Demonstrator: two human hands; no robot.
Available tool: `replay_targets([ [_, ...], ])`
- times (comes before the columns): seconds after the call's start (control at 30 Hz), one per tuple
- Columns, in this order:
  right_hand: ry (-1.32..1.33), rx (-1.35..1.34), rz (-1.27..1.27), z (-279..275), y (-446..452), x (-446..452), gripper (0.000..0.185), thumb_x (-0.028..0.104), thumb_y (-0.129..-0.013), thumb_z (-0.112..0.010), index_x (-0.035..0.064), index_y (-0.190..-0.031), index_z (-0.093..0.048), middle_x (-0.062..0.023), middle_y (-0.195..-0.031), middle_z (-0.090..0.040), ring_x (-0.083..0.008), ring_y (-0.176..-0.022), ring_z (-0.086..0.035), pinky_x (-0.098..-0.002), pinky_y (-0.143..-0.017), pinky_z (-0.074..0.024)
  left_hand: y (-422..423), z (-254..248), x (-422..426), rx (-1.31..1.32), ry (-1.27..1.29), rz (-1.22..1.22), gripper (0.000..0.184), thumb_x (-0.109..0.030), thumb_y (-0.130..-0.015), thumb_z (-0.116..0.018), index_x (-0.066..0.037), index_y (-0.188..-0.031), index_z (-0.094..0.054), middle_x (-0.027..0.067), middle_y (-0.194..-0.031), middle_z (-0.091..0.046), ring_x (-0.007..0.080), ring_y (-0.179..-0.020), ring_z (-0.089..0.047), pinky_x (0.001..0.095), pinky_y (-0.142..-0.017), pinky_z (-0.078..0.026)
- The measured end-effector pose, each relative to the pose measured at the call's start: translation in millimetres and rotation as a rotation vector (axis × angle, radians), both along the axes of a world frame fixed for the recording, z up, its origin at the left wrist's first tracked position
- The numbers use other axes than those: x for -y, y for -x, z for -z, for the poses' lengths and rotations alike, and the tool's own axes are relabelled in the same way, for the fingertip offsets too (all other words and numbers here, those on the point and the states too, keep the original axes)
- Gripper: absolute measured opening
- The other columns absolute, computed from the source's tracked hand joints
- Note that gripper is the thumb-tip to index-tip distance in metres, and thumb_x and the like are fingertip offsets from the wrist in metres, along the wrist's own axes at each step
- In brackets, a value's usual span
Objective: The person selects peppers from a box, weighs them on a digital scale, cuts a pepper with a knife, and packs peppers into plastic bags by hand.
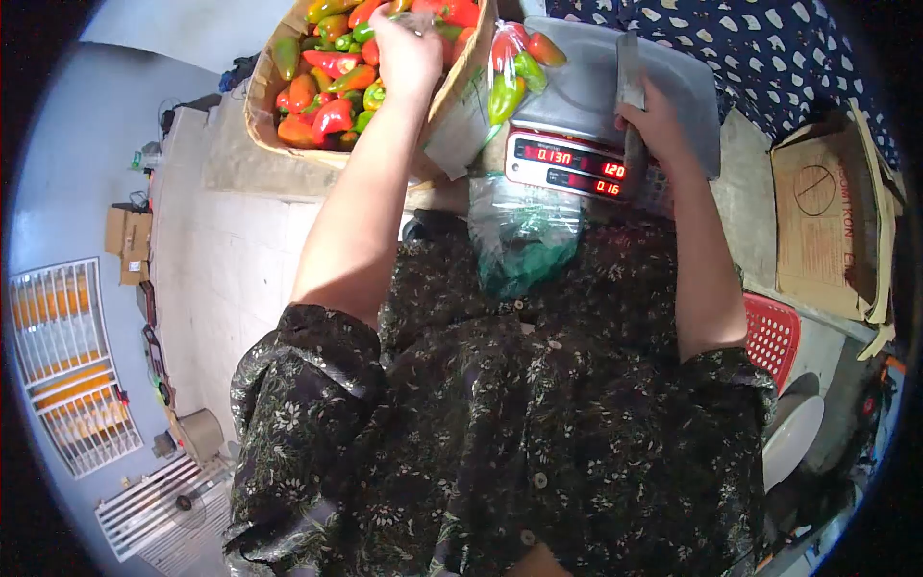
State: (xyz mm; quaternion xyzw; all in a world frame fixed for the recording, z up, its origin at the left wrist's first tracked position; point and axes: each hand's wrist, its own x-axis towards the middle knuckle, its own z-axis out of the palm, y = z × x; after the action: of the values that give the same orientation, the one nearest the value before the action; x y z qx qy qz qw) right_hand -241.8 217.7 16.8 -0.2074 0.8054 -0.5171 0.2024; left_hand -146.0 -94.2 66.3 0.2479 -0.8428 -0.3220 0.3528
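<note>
My left hand (409, 56) reaches over a woven basket (258, 106) heaped with red, orange and green peppers (332, 115). Its fingers look curled, with a glint of clear material by them that I cannot identify. In my right hand (656, 120), over the right part of a digital scale (558, 162), is a flat grey blade that looks like a knife (628, 72). A clear plastic bag of peppers (511, 82) lies on the grey weighing tray (586, 87), left side. Red digits are lit on the scale.
A clear and green plastic bag (526, 240) hangs before the scale, near my body. To the right stand an open cardboard box (817, 221) and a red perforated basket (772, 337). Dark patterned cloth (750, 48) lies behind the tray.
</note>
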Motion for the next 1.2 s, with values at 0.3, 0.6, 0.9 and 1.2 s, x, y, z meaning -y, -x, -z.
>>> replay_targets([
  [0.3,-0.479,-0.779,0.004,-22.2,11.0,57.8,0.069,0.037,-0.077,-0.068,0.0010,-0.130,-0.043,-0.0194,-0.125,-0.050,-0.0333,-0.113,-0.050,-0.0424,-0.097,-0.0379,3.4,-5.6,-7.8,0.005,0.104,0.075,0.059,-0.007,-0.074,-0.060,0.004,-0.125,-0.031,0.0256,-0.119,-0.043,0.0345,-0.111,-0.048,0.0377,-0.098,-0.037],
  [0.6,-0.045,-0.272,-0.375,13.8,50.5,123.0,0.104,0.042,-0.061,-0.082,-0.0054,-0.137,-0.029,-0.0259,-0.135,-0.040,-0.0317,-0.125,-0.041,-0.0364,-0.104,-0.0332,12.5,4.6,-7.0,0.002,0.216,0.142,0.046,-0.009,-0.076,-0.059,0.004,-0.116,-0.042,0.0237,-0.110,-0.048,0.0359,-0.104,-0.050,0.0415,-0.092,-0.041],
  [0.9,0.143,-0.292,-0.008,-1.7,-44.6,51.0,0.055,0.030,-0.062,-0.080,0.0002,-0.102,-0.055,-0.0165,-0.096,-0.063,-0.0286,-0.087,-0.062,-0.0359,-0.076,-0.0478,19.9,23.5,19.4,0.009,0.203,0.247,0.040,-0.010,-0.079,-0.063,0.003,-0.114,-0.047,0.0174,-0.105,-0.053,0.0277,-0.100,-0.052,0.0356,-0.091,-0.041],
  [1.2,0.194,0.079,0.065,-106.8,-111.9,-208.8,0.046,0.017,-0.080,-0.068,0.0046,-0.121,-0.052,0.0005,-0.098,-0.062,-0.0096,-0.077,-0.058,-0.0219,-0.060,-0.0469,14.2,38.9,52.5,0.226,0.065,0.381,0.033,-0.010,-0.084,-0.055,0.002,-0.115,-0.048,0.0142,-0.102,-0.062,0.0227,-0.095,-0.059,0.0321,-0.087,-0.043],
])
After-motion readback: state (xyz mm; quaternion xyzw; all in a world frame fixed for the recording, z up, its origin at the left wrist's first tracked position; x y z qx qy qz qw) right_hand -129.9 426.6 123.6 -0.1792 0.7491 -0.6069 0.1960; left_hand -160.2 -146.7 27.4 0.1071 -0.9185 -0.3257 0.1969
